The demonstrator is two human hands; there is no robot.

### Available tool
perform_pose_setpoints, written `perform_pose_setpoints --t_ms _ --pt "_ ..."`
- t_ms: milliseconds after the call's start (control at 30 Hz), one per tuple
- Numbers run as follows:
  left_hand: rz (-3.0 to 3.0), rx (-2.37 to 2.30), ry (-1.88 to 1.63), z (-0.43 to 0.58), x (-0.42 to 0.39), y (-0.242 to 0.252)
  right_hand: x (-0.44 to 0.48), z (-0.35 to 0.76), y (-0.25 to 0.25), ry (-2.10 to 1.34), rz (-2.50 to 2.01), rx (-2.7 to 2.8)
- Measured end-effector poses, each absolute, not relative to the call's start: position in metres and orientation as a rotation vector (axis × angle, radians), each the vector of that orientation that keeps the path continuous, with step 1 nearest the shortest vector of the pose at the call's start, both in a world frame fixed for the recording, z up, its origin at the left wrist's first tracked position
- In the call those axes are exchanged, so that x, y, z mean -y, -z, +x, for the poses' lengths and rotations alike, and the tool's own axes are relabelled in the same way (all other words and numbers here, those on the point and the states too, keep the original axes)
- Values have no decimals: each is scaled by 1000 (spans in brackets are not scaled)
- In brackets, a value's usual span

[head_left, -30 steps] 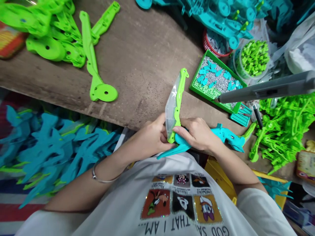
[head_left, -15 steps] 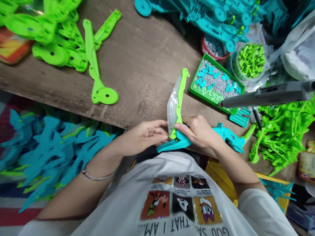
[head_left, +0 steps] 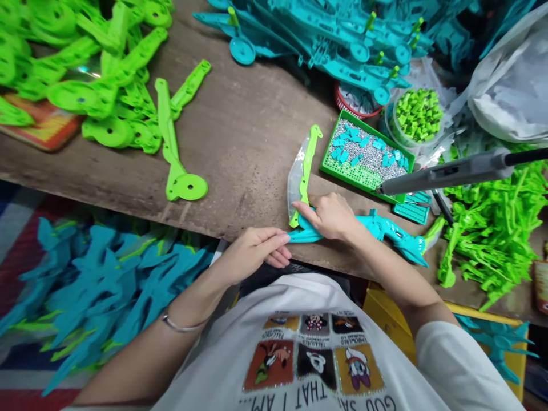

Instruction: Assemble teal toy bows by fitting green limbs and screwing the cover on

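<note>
A teal plastic toy body lies along the table's front edge, its pointed end to the left. My right hand is closed over its left part, thumb pressed beside a green strip with a clear curved blade that stands out from the body. With thumb and fingers together, my left hand pinches the body's pointed left tip; the fingers' underside is partly hidden. At the body's right end a green and clear piece sticks out.
A grey electric screwdriver hangs over a green basket of screws and teal pieces. Green parts heap at right; more green parts lie left. Teal bodies pile at the back, and others lie below the table's edge.
My left hand has gone from beside the clear blade to the tip of the teal body. My right hand keeps its hold. The view has shifted, so the table appears lower.
</note>
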State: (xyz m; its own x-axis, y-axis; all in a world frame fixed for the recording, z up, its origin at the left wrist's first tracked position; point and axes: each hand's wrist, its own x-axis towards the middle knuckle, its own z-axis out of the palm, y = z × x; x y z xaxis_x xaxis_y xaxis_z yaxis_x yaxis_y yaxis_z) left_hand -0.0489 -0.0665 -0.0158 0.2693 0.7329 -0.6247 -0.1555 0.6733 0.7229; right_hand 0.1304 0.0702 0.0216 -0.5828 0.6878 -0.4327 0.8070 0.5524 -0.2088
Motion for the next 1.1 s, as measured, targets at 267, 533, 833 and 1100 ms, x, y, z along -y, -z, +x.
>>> perform_pose_setpoints --t_ms 267,533,833,1100 --pt "560 -1215 -725 -54 61 25 -76 126 -14 684 1431 -2544" --pt "492 -1272 -791 -58 48 40 -72 153 11 574 1311 -3335" --pt "416 -1292 -928 -52 46 45 -78 212 -25 570 2853 -3186" --pt "422 -1306 -1019 -43 50 44 -123 187 -49 1912 2452 -2854"
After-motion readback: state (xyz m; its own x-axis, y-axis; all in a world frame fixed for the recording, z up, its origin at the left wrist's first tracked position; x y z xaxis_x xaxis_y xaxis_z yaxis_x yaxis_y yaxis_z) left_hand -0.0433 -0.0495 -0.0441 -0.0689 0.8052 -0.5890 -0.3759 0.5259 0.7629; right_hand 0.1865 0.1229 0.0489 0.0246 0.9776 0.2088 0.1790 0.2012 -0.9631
